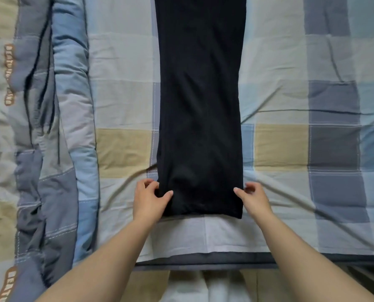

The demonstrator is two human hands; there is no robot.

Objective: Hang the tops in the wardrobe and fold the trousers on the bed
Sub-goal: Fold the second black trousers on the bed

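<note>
Both grips pinched on the near corners of black trousers: left hand with thumb over the cloth and fingers curled at the left hem corner, right hand mirrored at the right hem corner, thumb on top. Held so, probably, to lift the whole hem evenly and carry it away toward the far end for a lengthwise fold; corner pinches keep the edge taut and square. Trousers already laid leg on leg, a single long dark strip running from close to the near edge of the bed up the middle and out of view at the far side, waistband unseen. Laid flat and straight on the checked sheet, seemingly to let the fold land neat. Bunched quilt pushed along the left side of the bed, out of the folding space. Brown band on the quilt with pale capital letters, blurred; start reads like "BEAUTI", remainder not legible. No wardrobe or tops in view.
</note>
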